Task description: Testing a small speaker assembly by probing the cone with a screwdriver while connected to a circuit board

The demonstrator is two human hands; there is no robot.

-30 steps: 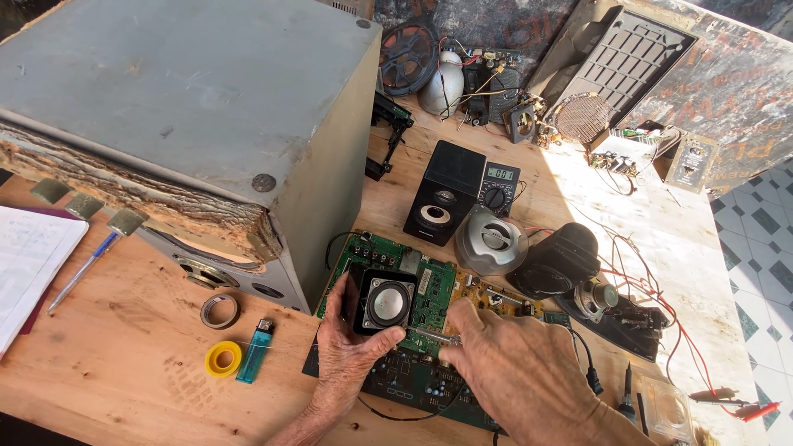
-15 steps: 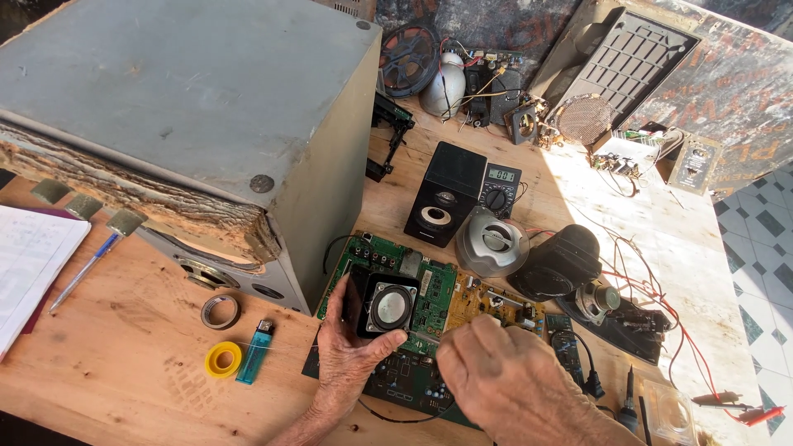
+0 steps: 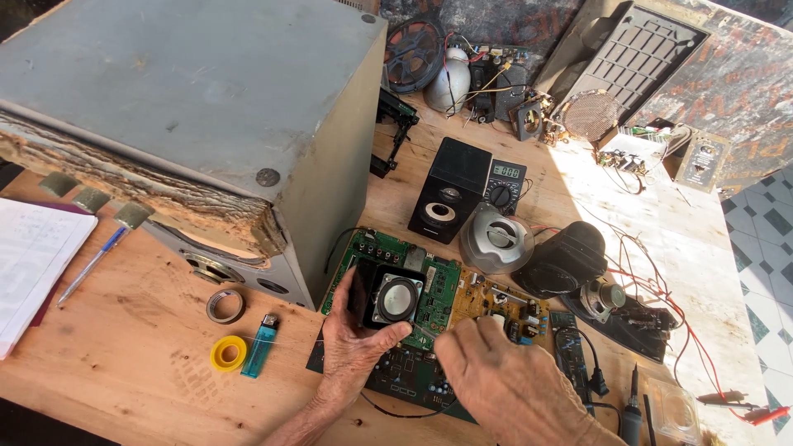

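Observation:
My left hand (image 3: 351,343) grips a small square black speaker driver (image 3: 387,296) with a silver cone, held tilted above a green circuit board (image 3: 438,285). My right hand (image 3: 504,376) hovers just right of it, fingers curled over the board near a thin wire; what it pinches is hidden. A tan circuit board (image 3: 496,301) and a dark board (image 3: 405,376) lie under and beside the hands.
A big grey speaker cabinet (image 3: 190,124) fills the left. Behind the boards stand a small black speaker (image 3: 450,198), a multimeter (image 3: 502,183) and a round grey speaker (image 3: 494,239). Tape rolls (image 3: 227,353), a lighter (image 3: 260,345), a pen, a notebook (image 3: 33,264) and wires lie about.
My right hand has slid left across the boards toward the speaker driver. My left hand has tilted the driver up a little and kept hold of it.

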